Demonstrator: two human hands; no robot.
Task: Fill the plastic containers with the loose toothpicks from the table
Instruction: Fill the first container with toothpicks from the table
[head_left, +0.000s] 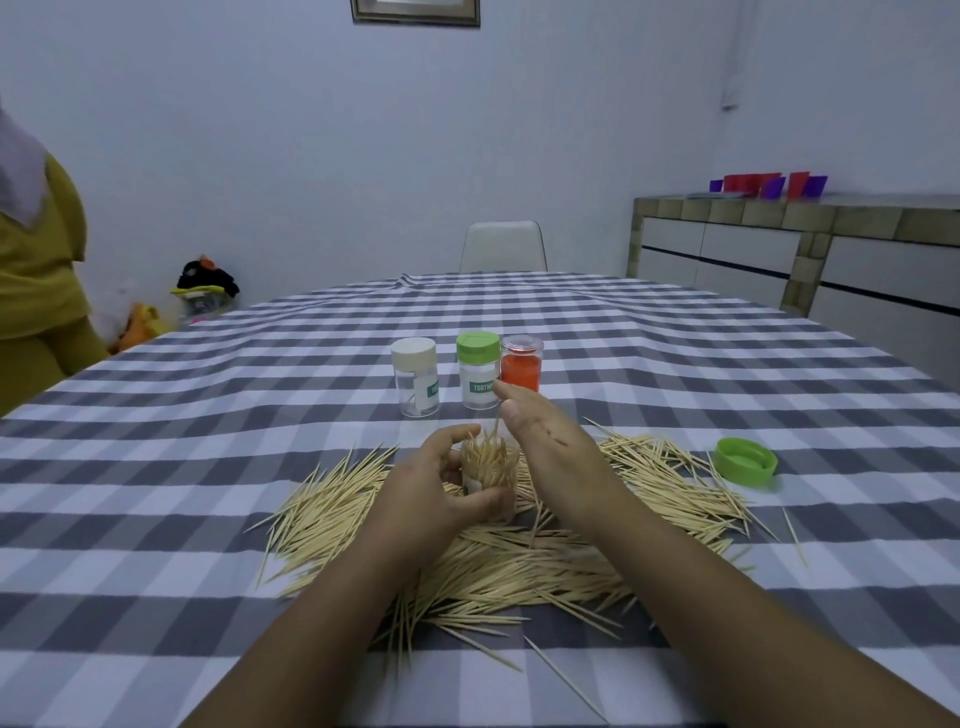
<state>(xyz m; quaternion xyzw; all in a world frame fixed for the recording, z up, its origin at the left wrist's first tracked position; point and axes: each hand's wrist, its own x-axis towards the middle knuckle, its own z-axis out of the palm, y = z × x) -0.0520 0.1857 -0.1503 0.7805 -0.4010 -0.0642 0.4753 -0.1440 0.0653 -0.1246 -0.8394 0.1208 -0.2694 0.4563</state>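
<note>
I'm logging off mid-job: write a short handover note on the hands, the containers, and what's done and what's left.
Left hand grips the open container, upright in the pile and crowded with toothpicks.
Right hand holds a toothpick above its mouth.
Green lid lies off to the right on the tablecloth.
Behind: white-capped container nearly empty; green-capped container and red container closed.
Left: most of the loose toothpicks are still spread out; cap this one, then fill the white-capped one.
</note>
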